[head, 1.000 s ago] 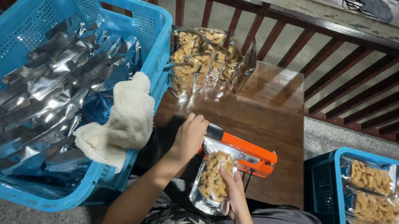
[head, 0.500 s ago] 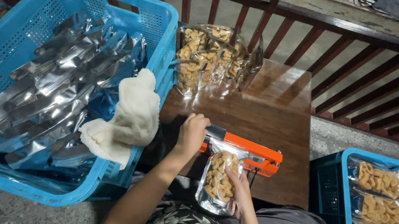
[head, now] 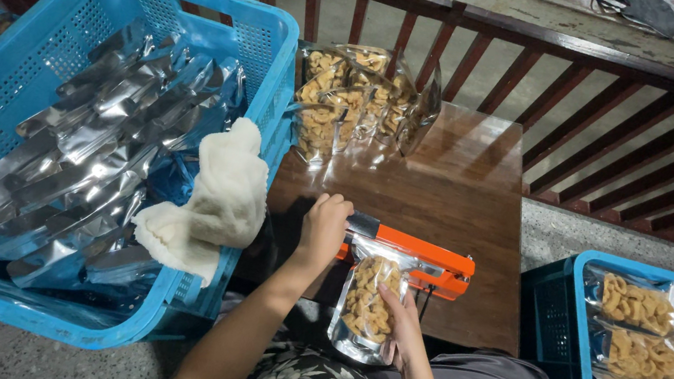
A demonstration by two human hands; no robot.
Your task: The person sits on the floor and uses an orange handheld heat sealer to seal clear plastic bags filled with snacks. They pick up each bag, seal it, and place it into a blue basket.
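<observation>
A clear plastic pouch of golden crinkled snacks [head: 368, 307] hangs off the near edge of the glossy brown wooden table [head: 455, 181], its top caught in the orange bar-shaped heat sealer [head: 416, 261]. The right hand [head: 397, 321] cups its side, fingers curled against the film. The left hand [head: 324, 228], fist-like, presses down on the sealer's left end. A woolly cream cloth [head: 214, 197] drapes over the blue perforated plastic crate's rim [head: 270, 129] at left.

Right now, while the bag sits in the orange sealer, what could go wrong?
1. The left hand presses the orange heat sealer down near its jaw, so fingers could perhaps get pinched or burned.
2. The right hand holds the snack pouch only by its lower edge; it may tilt and seal crooked.
3. The sealer sits at the wooden table edge and might slide off.
</observation>
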